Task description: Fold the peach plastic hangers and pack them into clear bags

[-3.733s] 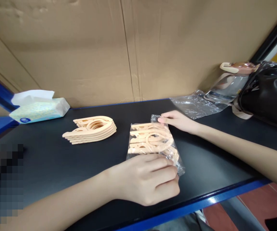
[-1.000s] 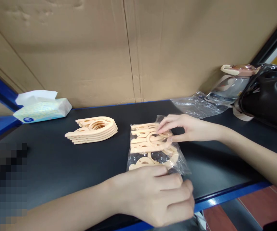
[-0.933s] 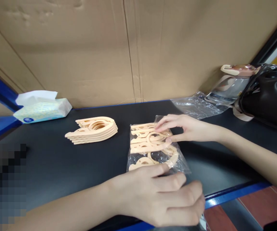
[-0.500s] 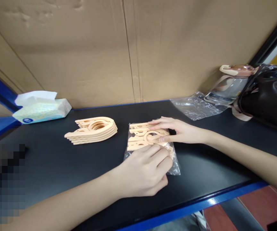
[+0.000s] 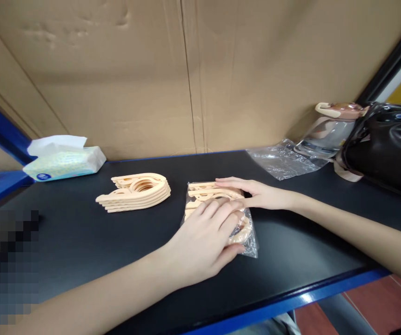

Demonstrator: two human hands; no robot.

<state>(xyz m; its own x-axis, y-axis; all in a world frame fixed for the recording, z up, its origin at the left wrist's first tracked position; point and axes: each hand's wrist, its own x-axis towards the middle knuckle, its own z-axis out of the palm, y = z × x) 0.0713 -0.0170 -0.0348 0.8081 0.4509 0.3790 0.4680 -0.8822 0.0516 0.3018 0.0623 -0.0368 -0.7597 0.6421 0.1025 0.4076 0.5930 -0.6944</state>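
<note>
Peach-coloured folding hangers (image 5: 200, 191) lie inside a clear plastic bag (image 5: 251, 245) on the black tabletop. My left hand (image 5: 207, 235) rests over the near part of the bag, its fingers stretched across the hangers and its thumb apart. From the other side, my right hand (image 5: 256, 194) lies on the far right of the bag with fingers extended, its fingertips by the upper hangers. The two hands meet near the middle and cover part of the contents. To the left, a stack of several similar folded hangers (image 5: 136, 199) sits outside the bag.
Along the cardboard wall (image 5: 134, 83) stands a tissue pack (image 5: 66, 163) at left. Back right are a flat clear bag (image 5: 282, 160), a water bottle (image 5: 331, 132) and a dark leather-like bag (image 5: 389, 153). A blue edge (image 5: 273, 309) borders the table's front.
My left hand has opened from a curled grip and spread over the bag. More hanger shows at the bag's near right end. My right hand stays nearly in place.
</note>
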